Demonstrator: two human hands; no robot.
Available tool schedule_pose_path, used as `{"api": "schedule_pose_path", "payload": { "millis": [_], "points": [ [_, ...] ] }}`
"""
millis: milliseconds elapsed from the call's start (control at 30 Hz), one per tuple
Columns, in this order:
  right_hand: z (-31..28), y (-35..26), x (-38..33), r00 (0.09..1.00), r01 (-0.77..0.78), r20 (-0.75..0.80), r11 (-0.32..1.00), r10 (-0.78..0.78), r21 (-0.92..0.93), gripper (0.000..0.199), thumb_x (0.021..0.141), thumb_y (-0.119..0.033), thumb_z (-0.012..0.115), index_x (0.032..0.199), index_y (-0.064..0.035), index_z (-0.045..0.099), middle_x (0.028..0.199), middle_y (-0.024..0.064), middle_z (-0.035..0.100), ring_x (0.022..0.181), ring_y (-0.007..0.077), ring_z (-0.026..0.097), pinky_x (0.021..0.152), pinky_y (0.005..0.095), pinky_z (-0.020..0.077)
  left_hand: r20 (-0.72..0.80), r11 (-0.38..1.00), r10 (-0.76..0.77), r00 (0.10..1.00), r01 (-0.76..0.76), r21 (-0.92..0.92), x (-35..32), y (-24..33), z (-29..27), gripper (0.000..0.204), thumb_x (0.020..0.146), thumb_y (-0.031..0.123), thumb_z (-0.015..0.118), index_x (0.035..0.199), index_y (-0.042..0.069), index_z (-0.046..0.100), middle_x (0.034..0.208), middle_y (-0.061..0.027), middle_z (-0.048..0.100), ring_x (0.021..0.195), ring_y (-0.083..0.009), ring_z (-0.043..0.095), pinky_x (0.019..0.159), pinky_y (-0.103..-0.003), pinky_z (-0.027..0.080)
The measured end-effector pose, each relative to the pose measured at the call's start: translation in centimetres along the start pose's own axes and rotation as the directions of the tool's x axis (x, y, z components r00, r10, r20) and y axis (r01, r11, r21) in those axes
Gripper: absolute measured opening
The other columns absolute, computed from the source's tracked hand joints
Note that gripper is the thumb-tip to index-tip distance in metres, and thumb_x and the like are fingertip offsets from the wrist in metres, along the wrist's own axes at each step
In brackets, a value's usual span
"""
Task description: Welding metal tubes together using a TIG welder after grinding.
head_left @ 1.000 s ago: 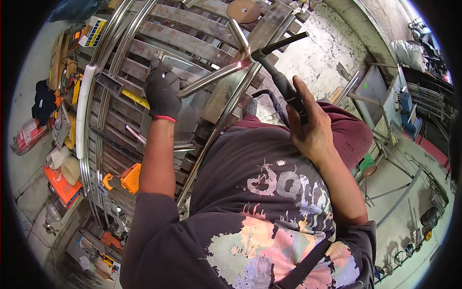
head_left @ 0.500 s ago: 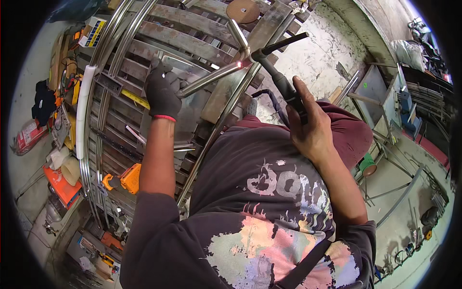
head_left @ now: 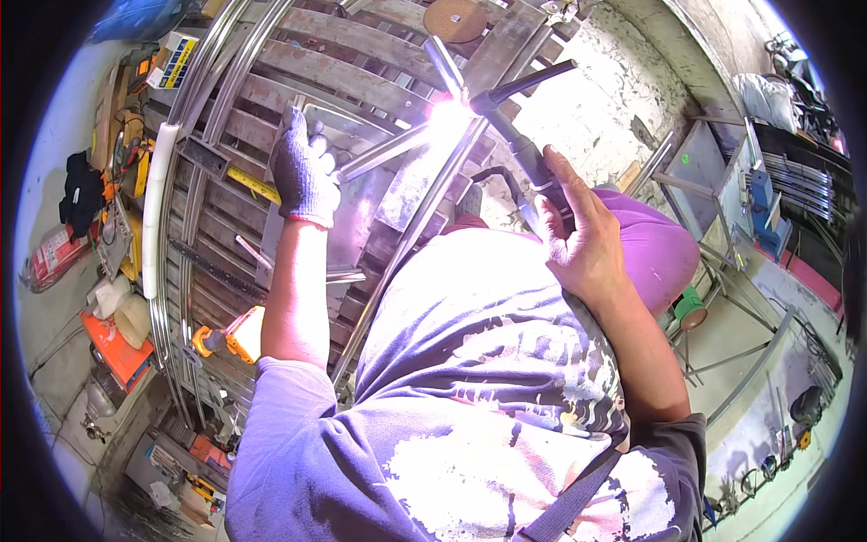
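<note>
A bright white arc glows at the joint where a shiny metal tube (head_left: 386,152) meets a shorter tube (head_left: 442,61). My left hand (head_left: 305,173), in a dark glove, closes around the lower left end of the longer tube. In my bare right hand (head_left: 578,230) is a black welding torch (head_left: 524,149), its head close to the joint. The glare hides the torch tip and the seam. A flat metal plate (head_left: 348,122) lies under the tube, and a long metal tube (head_left: 411,244) runs diagonally beside the joint.
A slatted metal bench (head_left: 334,38) bears the work, with a brown cutting disc (head_left: 454,20) at its far side. On the left are bent shiny tubes (head_left: 203,77), a yellow tape measure (head_left: 254,185) and a yellow power tool (head_left: 239,334). A metal frame (head_left: 713,185) stands right.
A small red glow at the joint has become a blazing white arc, lighting my glove, arm and shirt. Both hands stay nearly in place.
</note>
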State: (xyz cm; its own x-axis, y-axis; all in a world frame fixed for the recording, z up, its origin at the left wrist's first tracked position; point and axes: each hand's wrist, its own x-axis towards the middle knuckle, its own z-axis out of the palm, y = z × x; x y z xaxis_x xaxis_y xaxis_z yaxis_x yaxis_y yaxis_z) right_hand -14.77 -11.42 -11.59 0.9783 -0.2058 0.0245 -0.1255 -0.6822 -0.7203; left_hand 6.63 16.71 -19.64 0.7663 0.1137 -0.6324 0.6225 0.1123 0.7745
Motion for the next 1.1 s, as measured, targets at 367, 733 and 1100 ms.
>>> {"api": "schedule_pose_path", "payload": {
  "millis": [367, 733, 1100],
  "points": [
    [-0.1, -0.1, -0.2, 0.999, -0.047, 0.011, 0.999, 0.047, 0.008, 0.070, 0.095, -0.002, 0.068, 0.159, -0.0147, 0.043, 0.109, 0.0265, 0.071, 0.095, 0.0463, 0.072, 0.079, 0.0503, 0.0582, -0.011, 0.987, 0.079, 0.997, -0.079, -0.137, -0.3, -0.4, 0.8, 0.032, 0.106, 0.046, 0.058, 0.097, 0.016, 0.055, 0.061, 0.0076, 0.038, 0.045, -0.0069, 0.033, 0.042, -0.027, 0.037],
    [0.0, 0.2, -0.6, 0.996, -0.083, -0.026, 0.996, 0.083, 0.028, 0.078, 0.094, -0.002, 0.069, 0.163, -0.0099, 0.034, 0.115, 0.0273, 0.072, 0.097, 0.0417, 0.075, 0.084, 0.0448, 0.0596, 0.005, 0.989, 0.077, 0.997, -0.075, -0.130, -0.4, -0.5, 0.8, 0.042, 0.106, 0.050, 0.059, 0.101, 0.009, 0.056, 0.065, 0.0010, 0.047, 0.048, -0.0109, 0.042, 0.048, -0.031, 0.043],
    [-1.1, 1.0, -1.7, 0.942, -0.160, -0.281, 0.981, 0.185, 0.107, 0.069, 0.101, -0.001, 0.065, 0.162, -0.0062, 0.033, 0.090, 0.0135, 0.072, 0.079, 0.0200, 0.071, 0.074, 0.0322, 0.0567, 0.083, 0.985, 0.030, 0.996, -0.015, -0.171, 0.0, -1.4, 0.0, 0.025, 0.108, 0.041, 0.055, 0.103, 0.016, 0.057, 0.063, 0.0063, 0.040, 0.048, -0.0077, 0.035, 0.050, -0.029, 0.042]
  ]
}}
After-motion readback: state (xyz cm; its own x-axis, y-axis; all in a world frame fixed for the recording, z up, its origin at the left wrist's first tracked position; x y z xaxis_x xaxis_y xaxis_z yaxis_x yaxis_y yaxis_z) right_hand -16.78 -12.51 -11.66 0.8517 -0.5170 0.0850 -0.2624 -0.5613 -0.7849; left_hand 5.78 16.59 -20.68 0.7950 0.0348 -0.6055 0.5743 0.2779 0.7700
